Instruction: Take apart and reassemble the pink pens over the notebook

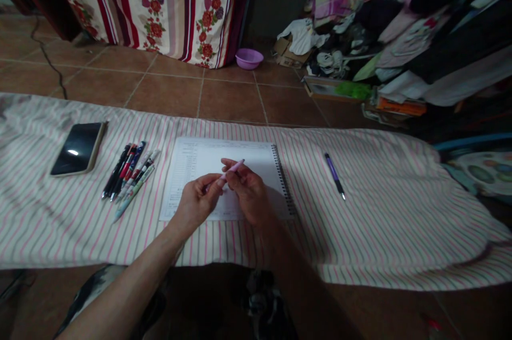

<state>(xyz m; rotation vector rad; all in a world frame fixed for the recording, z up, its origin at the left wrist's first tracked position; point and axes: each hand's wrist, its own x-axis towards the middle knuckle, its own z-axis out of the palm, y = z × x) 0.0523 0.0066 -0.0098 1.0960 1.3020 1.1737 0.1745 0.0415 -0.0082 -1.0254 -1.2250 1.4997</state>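
Both of my hands meet above a spiral notebook (248, 147) that lies on the striped cloth. Between them is a slim pink pen (236, 166), tilted up to the right. My left hand (202, 195) is closed around its lower end, and my right hand (248, 190) pinches it nearer the upper tip. Part of the pen is hidden by the fingers. To the left of the notebook lies a row of several pens (128, 172) in mixed colours. A single purple pen (333, 173) with a dark grip rests apart on the right.
A smartphone (78, 148) lies at the left on the striped cloth (384, 212). Beyond the far edge, a purple basin (249, 58) stands on the tiled floor by a floral curtain (176, 4). Clothes and boxes are heaped at the far right.
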